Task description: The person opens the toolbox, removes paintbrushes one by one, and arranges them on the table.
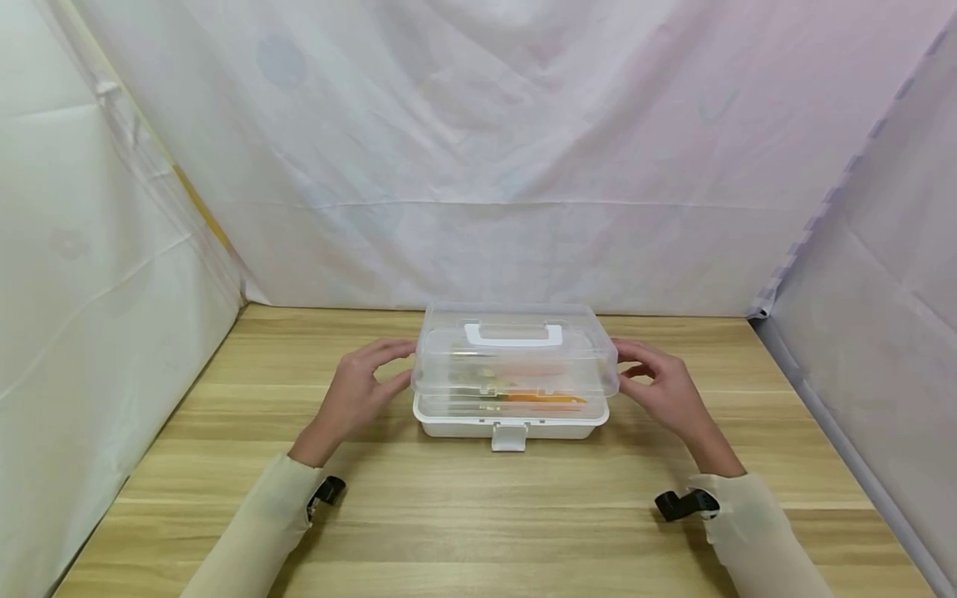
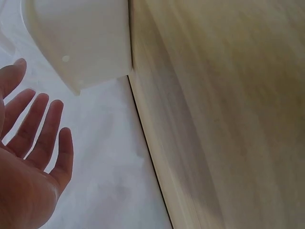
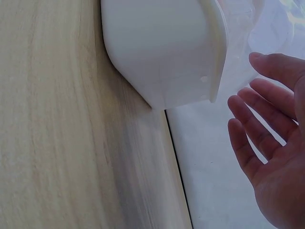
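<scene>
A white plastic storage box [image 1: 463, 430] with a clear lid [image 1: 449, 365] stands on the table. The lid's front edge sits raised above the base, and the front latch [image 1: 509, 438] hangs down. On top is a white handle [image 1: 512, 339]. Through the clear plastic an orange item [image 1: 546, 398] and several thin items show blurred. My left hand [image 1: 359, 386] has its fingertips right at the lid's left side; my right hand [image 1: 665, 386] is at its right side. In both wrist views the fingers are spread and gently bent, beside the base's end wall [image 2: 81, 43].
The wood-grain table [image 1: 478, 515] ends at a pale cloth curtain [image 1: 508, 166] close behind the box. Cloth panels also stand at the left [image 1: 67, 249] and right [image 1: 882, 291]. A small black camera is on each sleeve.
</scene>
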Demonstrator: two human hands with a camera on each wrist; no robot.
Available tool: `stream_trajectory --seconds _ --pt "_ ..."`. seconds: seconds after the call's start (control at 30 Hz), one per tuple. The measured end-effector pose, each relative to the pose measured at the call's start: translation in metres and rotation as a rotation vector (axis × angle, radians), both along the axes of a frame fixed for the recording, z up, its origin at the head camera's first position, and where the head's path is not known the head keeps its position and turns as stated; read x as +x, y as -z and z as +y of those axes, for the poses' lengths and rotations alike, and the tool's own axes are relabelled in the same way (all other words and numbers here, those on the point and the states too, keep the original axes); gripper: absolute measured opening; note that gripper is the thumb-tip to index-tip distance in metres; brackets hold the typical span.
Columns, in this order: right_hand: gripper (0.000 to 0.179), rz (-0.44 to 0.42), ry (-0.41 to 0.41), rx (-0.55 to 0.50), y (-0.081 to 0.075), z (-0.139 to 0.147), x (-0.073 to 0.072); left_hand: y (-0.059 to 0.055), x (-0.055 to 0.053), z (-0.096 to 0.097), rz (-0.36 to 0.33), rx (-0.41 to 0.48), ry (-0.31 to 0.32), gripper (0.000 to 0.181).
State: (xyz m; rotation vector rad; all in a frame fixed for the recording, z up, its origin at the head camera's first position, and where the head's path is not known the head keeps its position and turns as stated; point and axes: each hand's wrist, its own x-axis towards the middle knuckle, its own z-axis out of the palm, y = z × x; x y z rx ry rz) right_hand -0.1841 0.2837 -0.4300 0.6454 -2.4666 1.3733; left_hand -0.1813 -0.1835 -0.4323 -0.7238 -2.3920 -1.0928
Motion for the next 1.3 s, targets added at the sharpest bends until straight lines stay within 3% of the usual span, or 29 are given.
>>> stream_trajectory --seconds 0.27,0.5,1.03,1.3 --pt "0.034 -0.001 0.002 0.018 -0.004 0.000 -0.002 -0.001 -0.005 0.000 0.022 0.016 0.016 0.034" --pt "0.024 0.023 0.007 0.057 -0.009 0.001 -0.006 -0.006 -0.008 0.000 -0.022 0.001 -0.001 0.035" --pt "0.023 0.011 0.053 0.111 -0.025 0.000 -0.015 -0.022 -0.017 -0.001 -0.003 -0.105 -0.053 0.028" --pt "0.024 -0.018 0.090 0.151 -0.036 -0.002 -0.020 -0.030 -0.022 0.001 -0.010 -0.093 -0.072 0.027"
